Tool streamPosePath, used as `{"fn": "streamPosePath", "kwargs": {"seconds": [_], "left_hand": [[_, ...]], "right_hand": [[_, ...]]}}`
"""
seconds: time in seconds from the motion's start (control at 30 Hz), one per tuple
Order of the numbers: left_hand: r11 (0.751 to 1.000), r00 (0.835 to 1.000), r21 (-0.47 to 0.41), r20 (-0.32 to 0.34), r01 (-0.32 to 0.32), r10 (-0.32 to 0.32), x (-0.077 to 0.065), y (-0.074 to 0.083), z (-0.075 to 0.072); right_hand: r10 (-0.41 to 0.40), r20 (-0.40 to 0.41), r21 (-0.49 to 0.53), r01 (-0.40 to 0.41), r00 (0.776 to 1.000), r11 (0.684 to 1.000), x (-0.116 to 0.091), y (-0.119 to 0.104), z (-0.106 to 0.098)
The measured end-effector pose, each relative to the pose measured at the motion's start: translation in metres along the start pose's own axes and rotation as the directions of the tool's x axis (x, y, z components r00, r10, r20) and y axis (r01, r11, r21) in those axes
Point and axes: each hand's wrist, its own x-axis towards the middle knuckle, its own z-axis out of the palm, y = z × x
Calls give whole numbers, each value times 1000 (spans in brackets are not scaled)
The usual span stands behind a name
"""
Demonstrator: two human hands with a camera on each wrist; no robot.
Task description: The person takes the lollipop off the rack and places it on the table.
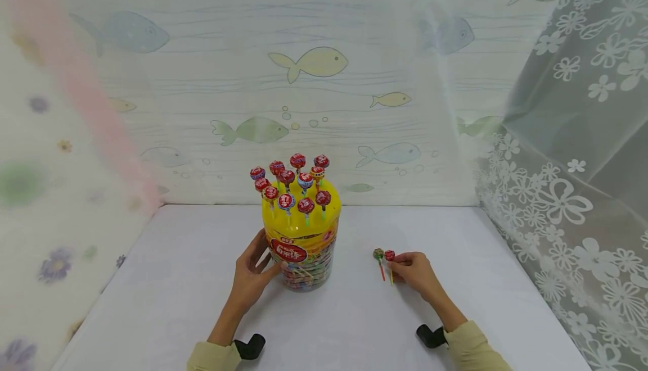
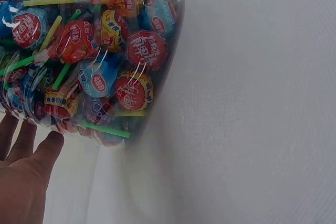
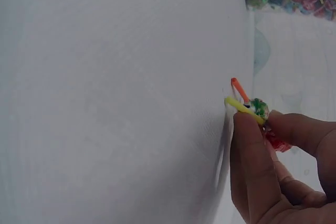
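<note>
A clear tub of wrapped lollipops [image 1: 310, 274] with a yellow lid [image 1: 329, 213] stands upright on the table. Several lollipops [image 1: 306, 206], mostly red-wrapped, stick up from the lid. My left hand [image 1: 247, 281] holds the tub's left side, thumb in front and fingers reaching round behind. In the left wrist view, fingertips [image 2: 52, 141] sit at the tub wall. Right of the tub, my right hand [image 1: 417, 274] pinches a red lollipop [image 1: 390, 255] with a yellow stick between thumb and fingers. Just left of it is a green-wrapped lollipop [image 1: 378, 253] with an orange-red stick.
A white cloth covers the table [image 1: 385, 326]. Behind its far edge hangs a fish-patterned curtain [image 1: 319, 62]. Sheer flowered fabric [image 1: 562, 208] borders the right side, and flower-printed cloth [image 1: 55, 264] the left. Black wrist mounts [image 1: 250, 347] sit at both cuffs.
</note>
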Motion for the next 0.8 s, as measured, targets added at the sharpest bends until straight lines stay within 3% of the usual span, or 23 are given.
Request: {"fn": "streamPosePath", "kwargs": {"seconds": [0.37, 0.8], "left_hand": [[1000, 1000, 1, 2, -10, 10, 0, 0, 0], [1000, 1000, -2, 3, -14, 14, 0, -1, 0]], "right_hand": [[36, -30, -115, -40, 999, 993, 6, -1, 4], [34, -41, -151, -40, 999, 988, 8, -4, 3]]}}
